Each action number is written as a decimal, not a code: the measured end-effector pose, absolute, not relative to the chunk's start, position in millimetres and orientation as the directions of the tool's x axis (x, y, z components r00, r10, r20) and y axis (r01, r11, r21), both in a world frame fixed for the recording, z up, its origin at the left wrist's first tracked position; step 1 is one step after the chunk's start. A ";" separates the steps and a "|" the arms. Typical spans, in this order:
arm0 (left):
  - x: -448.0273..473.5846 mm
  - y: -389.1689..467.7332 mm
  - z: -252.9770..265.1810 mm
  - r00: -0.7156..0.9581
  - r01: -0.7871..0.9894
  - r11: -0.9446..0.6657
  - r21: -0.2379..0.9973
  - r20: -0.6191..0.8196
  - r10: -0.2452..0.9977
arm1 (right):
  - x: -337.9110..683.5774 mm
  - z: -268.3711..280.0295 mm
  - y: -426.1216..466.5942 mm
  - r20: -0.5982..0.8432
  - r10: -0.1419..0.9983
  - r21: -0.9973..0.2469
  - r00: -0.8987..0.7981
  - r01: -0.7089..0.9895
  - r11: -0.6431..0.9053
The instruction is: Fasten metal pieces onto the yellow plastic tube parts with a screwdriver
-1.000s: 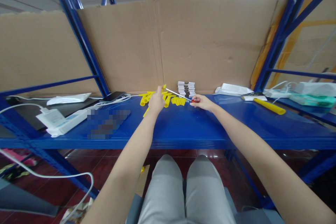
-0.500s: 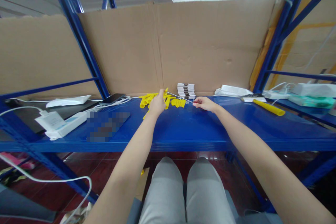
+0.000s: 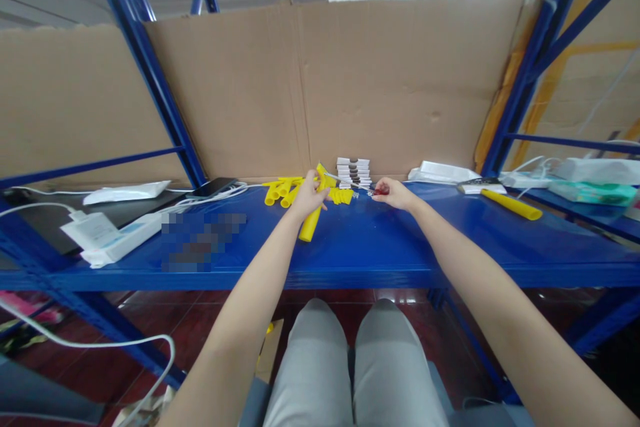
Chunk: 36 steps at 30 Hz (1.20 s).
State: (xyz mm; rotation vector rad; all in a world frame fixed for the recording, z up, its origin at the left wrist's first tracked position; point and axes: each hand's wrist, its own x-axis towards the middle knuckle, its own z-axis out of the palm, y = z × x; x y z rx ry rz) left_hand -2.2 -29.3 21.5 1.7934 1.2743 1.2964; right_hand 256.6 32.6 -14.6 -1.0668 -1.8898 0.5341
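Note:
My left hand [image 3: 309, 196] is closed around a yellow tube [image 3: 311, 225], which slants with its wide end toward me. In my right hand [image 3: 393, 193] is a thin metal rod with a red handle [image 3: 381, 191]; its kind is too small to make out. The rod runs left toward the tube's upper end. Whether its tip is inside or beside the tube I cannot tell. Left of my left hand lies a pile of yellow tubes [image 3: 280, 191]. Several small flat yellow pieces [image 3: 342, 196] lie between my hands, in front of a stack of white bundles with dark bands [image 3: 353, 173].
A cardboard sheet [image 3: 400, 80] stands behind the blue shelf [image 3: 370, 250]. To the right are a white packet [image 3: 440, 172] and a single yellow tube [image 3: 513, 204]. A power strip [image 3: 125, 240], cables and a dark phone [image 3: 216, 187] lie to the left. Blue posts flank the space.
My left hand has shifted slightly right, and the yellow tube in it now shows across the front of the hand. My right hand has moved slightly up and right.

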 end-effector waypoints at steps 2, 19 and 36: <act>-1.3 -30.0 19.7 0.093 0.298 -0.312 0.902 0.298 0.950 | 260.3 -15.8 34.4 0.473 0.847 -0.683 -0.242 0.507 0.526; -1.2 -33.8 16.6 0.217 0.138 0.071 0.988 -0.100 0.971 | 273.6 -10.4 25.6 0.371 0.905 -0.537 -0.206 0.748 0.390; -9.2 -26.8 28.6 0.088 -0.223 0.152 0.963 -0.135 0.987 | 282.2 12.3 5.0 0.162 0.959 -0.183 -0.235 0.947 0.263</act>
